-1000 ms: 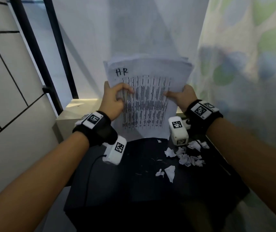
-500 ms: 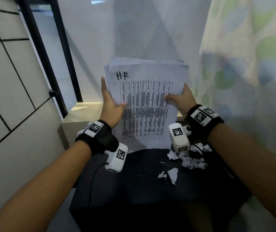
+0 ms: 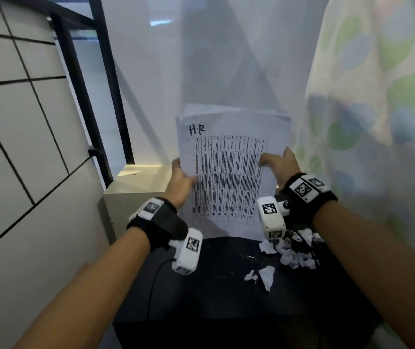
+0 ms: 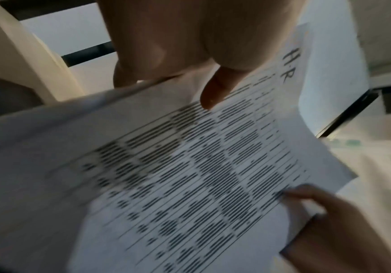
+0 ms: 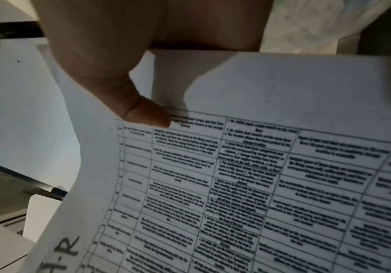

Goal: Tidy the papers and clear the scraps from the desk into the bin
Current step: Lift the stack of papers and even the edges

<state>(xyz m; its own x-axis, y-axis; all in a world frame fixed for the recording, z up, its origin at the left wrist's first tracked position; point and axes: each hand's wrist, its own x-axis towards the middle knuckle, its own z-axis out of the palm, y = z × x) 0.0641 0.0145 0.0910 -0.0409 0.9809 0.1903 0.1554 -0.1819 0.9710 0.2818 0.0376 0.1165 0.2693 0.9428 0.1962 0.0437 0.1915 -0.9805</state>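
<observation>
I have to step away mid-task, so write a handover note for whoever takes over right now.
Left hand: grips the left edge of the paper stack, thumb on the front.
Right hand: grips the right edge, thumb on the front.
The stack stands upright, bottom edge at the back of the black desk.
Paper scraps lie on the desk's right side.
Done: papers gathered.
Left: set the stack down, bin the scraps. No bin in view.
</observation>
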